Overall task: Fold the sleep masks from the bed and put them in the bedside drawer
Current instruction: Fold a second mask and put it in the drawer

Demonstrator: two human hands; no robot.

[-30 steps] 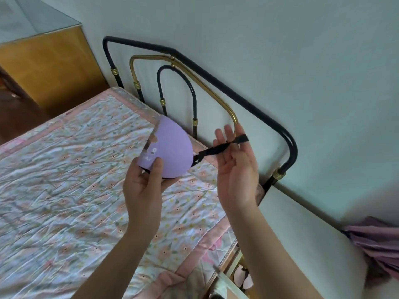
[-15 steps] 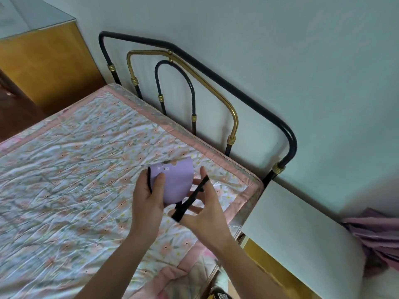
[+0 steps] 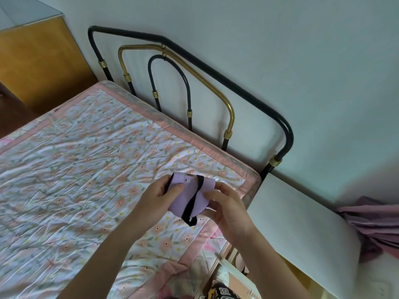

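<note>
A folded lilac fabric sleep mask (image 3: 191, 196) with a black elastic strap (image 3: 192, 202) running across it is being held just above the floral quilted bed (image 3: 86, 169) — the left hand (image 3: 154, 200) is gripping its left edge, the right hand (image 3: 226, 209) is pinching its right side, near the black-and-brass metal headboard (image 3: 216, 83).

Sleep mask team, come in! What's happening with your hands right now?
Left hand and right hand both gripping the purple sleep mask. Black strap across it. Held above the bed. Nothing blocking.
</note>
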